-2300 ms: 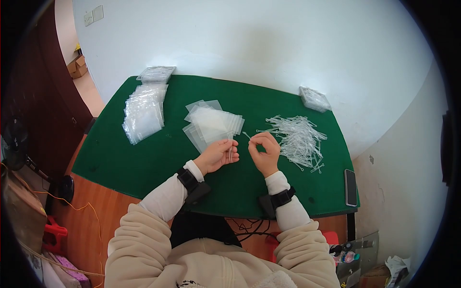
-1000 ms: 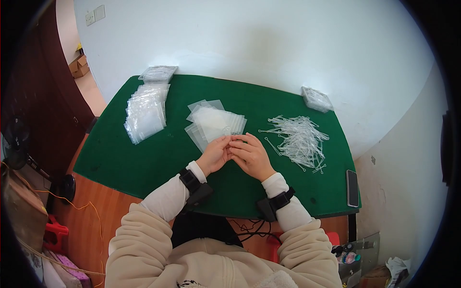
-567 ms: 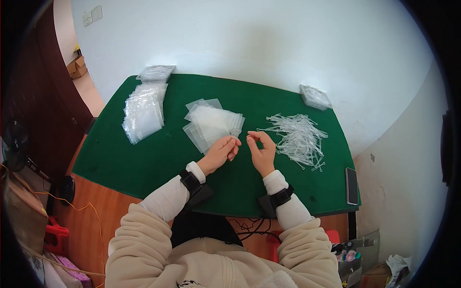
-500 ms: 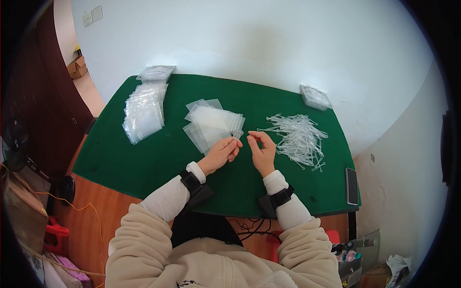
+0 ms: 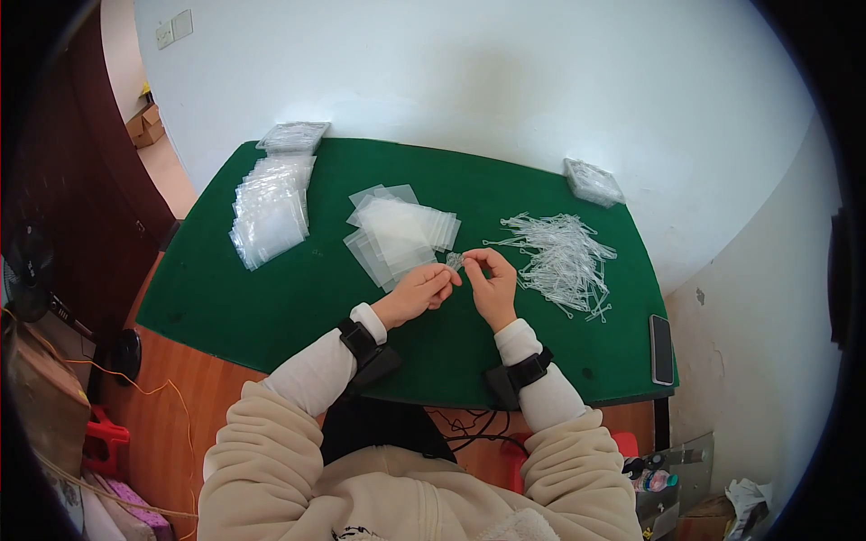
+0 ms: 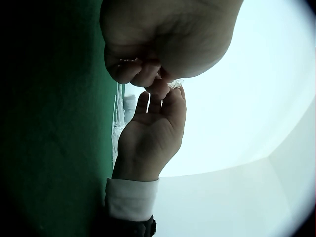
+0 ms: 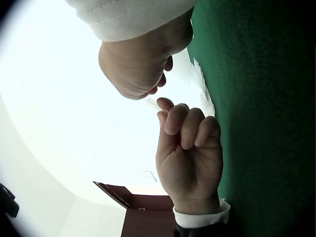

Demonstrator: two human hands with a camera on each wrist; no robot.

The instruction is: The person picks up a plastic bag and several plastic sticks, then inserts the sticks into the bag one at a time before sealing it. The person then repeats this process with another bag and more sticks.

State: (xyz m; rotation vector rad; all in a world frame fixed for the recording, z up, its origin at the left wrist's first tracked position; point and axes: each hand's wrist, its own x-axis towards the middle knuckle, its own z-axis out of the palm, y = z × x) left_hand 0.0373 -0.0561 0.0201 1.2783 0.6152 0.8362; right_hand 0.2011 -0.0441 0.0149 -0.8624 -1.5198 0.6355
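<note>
Gripping a small bundle of clear looped pins (image 5: 454,261) in the curled fingers of the left hand (image 5: 418,293), pinching the looped end with the right hand (image 5: 492,293), probably to steady the loose pins. Holding both hands close together over the green worktop (image 5: 451,365), near overlapping clear bags (image 5: 397,230) and a separate heap of pins (image 5: 564,261), seemingly set within easy reach.

Head view looks down; both wrist views closely share the hands (image 5: 454,284).
</note>
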